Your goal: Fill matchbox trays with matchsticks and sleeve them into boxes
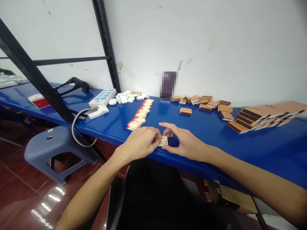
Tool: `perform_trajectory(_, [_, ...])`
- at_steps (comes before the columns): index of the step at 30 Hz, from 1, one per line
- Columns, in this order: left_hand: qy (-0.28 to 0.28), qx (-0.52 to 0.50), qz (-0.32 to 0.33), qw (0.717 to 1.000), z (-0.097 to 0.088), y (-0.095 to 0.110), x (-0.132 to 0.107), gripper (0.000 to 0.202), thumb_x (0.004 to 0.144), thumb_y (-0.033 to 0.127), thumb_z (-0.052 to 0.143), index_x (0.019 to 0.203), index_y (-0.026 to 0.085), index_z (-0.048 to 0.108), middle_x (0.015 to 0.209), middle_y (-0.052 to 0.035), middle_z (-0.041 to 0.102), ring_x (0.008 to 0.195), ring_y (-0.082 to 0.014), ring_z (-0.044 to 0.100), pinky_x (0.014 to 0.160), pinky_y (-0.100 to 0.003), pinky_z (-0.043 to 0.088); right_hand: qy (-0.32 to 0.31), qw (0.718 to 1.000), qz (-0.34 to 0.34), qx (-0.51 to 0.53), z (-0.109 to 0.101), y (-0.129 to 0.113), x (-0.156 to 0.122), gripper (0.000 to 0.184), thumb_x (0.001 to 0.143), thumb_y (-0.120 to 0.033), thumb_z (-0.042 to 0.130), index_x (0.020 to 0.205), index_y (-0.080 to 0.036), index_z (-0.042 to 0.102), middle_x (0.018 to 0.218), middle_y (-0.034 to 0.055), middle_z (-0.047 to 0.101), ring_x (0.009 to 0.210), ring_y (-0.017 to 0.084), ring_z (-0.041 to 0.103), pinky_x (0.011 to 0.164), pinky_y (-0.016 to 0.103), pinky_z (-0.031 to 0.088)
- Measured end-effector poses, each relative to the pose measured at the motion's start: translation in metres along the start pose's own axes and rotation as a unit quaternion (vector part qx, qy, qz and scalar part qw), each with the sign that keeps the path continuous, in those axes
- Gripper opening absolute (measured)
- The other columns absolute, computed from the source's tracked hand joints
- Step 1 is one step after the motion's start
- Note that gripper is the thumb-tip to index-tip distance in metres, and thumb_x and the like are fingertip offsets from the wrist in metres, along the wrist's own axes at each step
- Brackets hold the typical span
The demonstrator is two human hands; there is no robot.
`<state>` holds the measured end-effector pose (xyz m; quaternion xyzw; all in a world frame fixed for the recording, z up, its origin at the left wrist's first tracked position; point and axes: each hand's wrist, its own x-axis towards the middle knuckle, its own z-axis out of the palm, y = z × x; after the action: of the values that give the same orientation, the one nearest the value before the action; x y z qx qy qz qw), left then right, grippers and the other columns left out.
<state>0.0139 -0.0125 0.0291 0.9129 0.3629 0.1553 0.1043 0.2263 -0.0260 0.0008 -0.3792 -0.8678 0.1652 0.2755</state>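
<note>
A small white matchbox tray (163, 144) with matches (164, 140) lying in it is near the front edge of the blue table. My left hand (144, 140) is closed at the tray's left end, its thumb and fingers on the matches; red heads show between them. From the other side my right hand (185, 140) curves around the right end, thumb at the near edge and bent fingers at the far edge, index finger lifted. The hands partly hide the tray. Beyond my left hand lies a long row of loose matches (141, 114), red heads to the left.
Stacked matchboxes (261, 116) stand at the right, with scattered matchboxes (203, 102) along the wall. Several white trays (124, 99) lie back left, beside a white power strip (102, 97) with a cable. A black shelf post (38, 73) and a stool (56, 150) are left.
</note>
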Motion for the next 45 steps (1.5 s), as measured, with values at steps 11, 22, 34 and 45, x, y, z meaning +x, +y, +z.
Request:
perform_trajectory(11, [-0.015,0.097,-0.121,0.988,-0.054,-0.068,-0.020,0.023,0.090,0.038,0.055,0.098,0.022,0.071,0.075,-0.0020,0.063,0.068,-0.0177,0.058,0.059,-0.027,0.034,-0.024,0.999,0.034,-0.006,-0.006,-0.006,0.001,0.063,0.089,-0.045,0.063,0.145,-0.028,0.041,0.111,0.0071,0.067,0.098,0.024,0.066,0.084,0.043,0.057])
perform_trajectory(22, [-0.037,0.072,-0.104,0.991,-0.055,-0.085,-0.020,0.024,0.090,0.037,0.055,0.094,0.023,0.074,0.061,0.0014,0.056,0.056,-0.0138,0.050,0.056,-0.027,0.032,-0.024,0.999,0.040,-0.017,-0.006,-0.006,0.000,0.062,0.088,-0.047,0.063,0.144,-0.028,0.043,0.112,0.0079,0.067,0.098,0.025,0.066,0.083,0.043,0.057])
perform_trajectory(34, [-0.053,0.093,-0.112,0.988,-0.052,-0.080,-0.016,0.023,0.091,0.033,0.054,0.094,0.024,0.074,0.081,-0.0025,0.071,0.071,-0.0192,0.062,0.066,-0.028,0.039,-0.027,0.999,0.036,-0.010,-0.006,-0.006,0.000,0.066,0.089,-0.045,0.062,0.147,-0.028,0.037,0.111,0.0074,0.067,0.097,0.024,0.066,0.084,0.042,0.057])
perform_trajectory(45, [-0.012,0.020,0.035,0.999,-0.024,-0.032,-0.006,0.020,0.098,0.031,0.045,0.098,0.020,0.062,0.098,-0.0049,0.066,0.093,-0.0202,0.061,0.079,-0.031,0.044,-0.015,0.999,0.026,-0.010,-0.005,-0.007,0.001,0.061,0.088,-0.041,0.064,0.143,-0.025,0.041,0.106,0.0059,0.067,0.093,0.022,0.066,0.084,0.040,0.056])
